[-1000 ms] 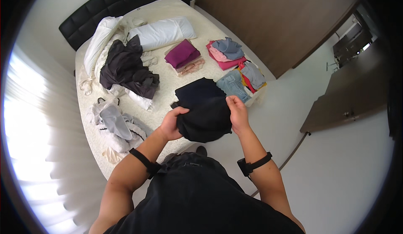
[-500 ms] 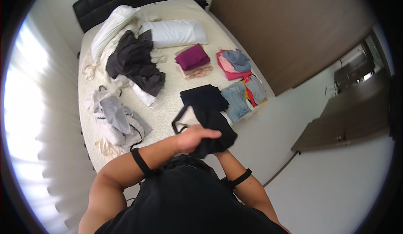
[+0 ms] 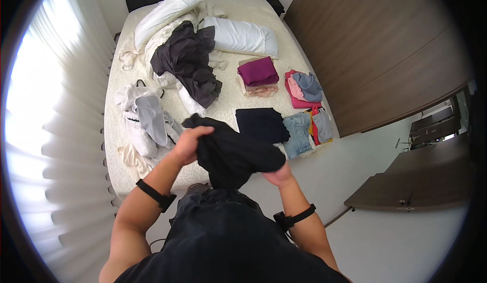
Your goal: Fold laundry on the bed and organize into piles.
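A black garment [image 3: 231, 151] is stretched between my two hands above the near edge of the bed. My left hand [image 3: 188, 144] grips its upper left part, thumb on top. At its right end my right hand [image 3: 278, 175] is closed on the cloth, with most of the fingers hidden under it. I cannot make out what kind of garment it is. Just beyond lies a folded dark navy garment [image 3: 261, 123], partly covered by the held cloth. Folded blue denim [image 3: 298, 132] sits to the right of that.
Farther back are a folded stack topped with purple cloth [image 3: 258, 72] and a pink and blue pile [image 3: 306, 87]. Rumpled dark grey cloth [image 3: 187, 59] lies by white pillows [image 3: 241, 37]. A loose white and grey heap [image 3: 147, 123] is at left. Wooden wardrobe doors [image 3: 375, 49] stand at right.
My hands have moved apart, the left one up and leftward, the right one slightly right. The black garment, bunched before, is now spread wider between them. The view has shifted too.
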The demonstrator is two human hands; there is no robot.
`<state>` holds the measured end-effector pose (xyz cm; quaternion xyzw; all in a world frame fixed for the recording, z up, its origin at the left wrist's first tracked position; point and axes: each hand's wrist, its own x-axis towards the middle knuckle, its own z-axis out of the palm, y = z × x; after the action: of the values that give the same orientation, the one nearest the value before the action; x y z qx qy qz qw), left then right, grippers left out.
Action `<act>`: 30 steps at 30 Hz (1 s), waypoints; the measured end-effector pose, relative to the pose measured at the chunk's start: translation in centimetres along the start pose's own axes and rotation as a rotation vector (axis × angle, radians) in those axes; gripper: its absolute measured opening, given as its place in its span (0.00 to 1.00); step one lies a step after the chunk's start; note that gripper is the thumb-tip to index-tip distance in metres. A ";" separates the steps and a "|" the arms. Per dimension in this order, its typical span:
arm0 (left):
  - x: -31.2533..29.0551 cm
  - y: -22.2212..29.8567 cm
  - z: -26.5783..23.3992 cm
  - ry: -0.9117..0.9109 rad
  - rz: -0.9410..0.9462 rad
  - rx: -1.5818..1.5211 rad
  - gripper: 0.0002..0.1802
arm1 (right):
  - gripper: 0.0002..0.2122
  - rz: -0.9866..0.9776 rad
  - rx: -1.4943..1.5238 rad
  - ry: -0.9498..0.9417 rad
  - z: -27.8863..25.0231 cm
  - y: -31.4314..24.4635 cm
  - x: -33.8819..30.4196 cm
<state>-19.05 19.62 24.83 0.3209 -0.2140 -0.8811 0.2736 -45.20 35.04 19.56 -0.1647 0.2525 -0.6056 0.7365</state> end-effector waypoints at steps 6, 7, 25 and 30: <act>-1.2 1.8 -3.3 0.031 0.033 -0.097 0.19 | 0.28 -0.194 -0.055 0.154 5.3 -4.9 0.6; -1.2 1.8 -3.1 0.028 0.027 -0.091 0.19 | 0.28 -0.196 -0.056 0.158 4.1 -4.9 0.5; 0.6 0.0 5.7 -0.432 0.265 1.771 0.16 | 0.26 0.064 -1.222 0.444 12.2 -4.6 4.4; 1.1 -6.9 7.6 -0.404 -0.111 1.985 0.27 | 0.12 0.599 -1.644 0.476 4.8 -2.4 7.9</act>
<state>-27.36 25.66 25.89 0.2577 -0.8764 -0.3546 -0.1993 -43.27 26.52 23.47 -0.4363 0.7831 -0.0354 0.4418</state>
